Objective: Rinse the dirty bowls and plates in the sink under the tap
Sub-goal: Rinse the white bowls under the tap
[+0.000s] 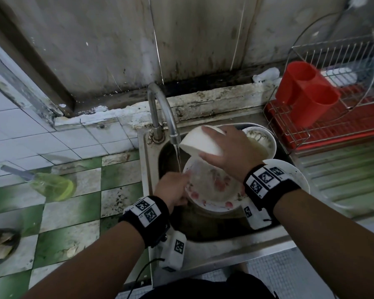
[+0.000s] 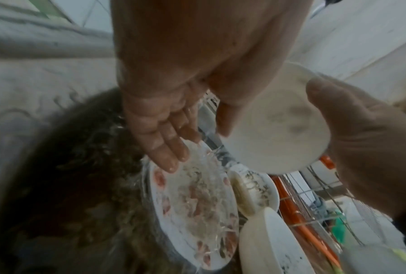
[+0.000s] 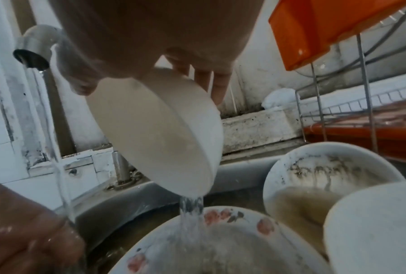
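Observation:
Over the sink [image 1: 144, 169] my right hand [image 1: 220, 145] grips a plain white bowl [image 1: 198, 141], tipped so that water pours from its rim [image 3: 192, 191] onto a flowered plate [image 1: 212, 193] lying below. The tap [image 1: 160, 111] runs in a thin stream. My left hand [image 1: 177, 184] is under that stream at the plate's left edge, its wet fingers [image 2: 166, 150] straight and touching the plate [image 2: 197, 213]. A dirty bowl [image 1: 262, 141] with murky water and dark streaks sits behind the plate at the sink's right. Another white dish [image 1: 294, 175] lies under my right wrist.
A wire drying rack [image 1: 324, 126] on a red tray stands right of the sink, with a red cutlery holder [image 1: 307, 93] and a clear glass lid [image 1: 358, 61]. A ridged steel drainboard [image 1: 343, 182] lies in front of it. A green scoop [image 1: 52, 186] lies on the tiled floor at left.

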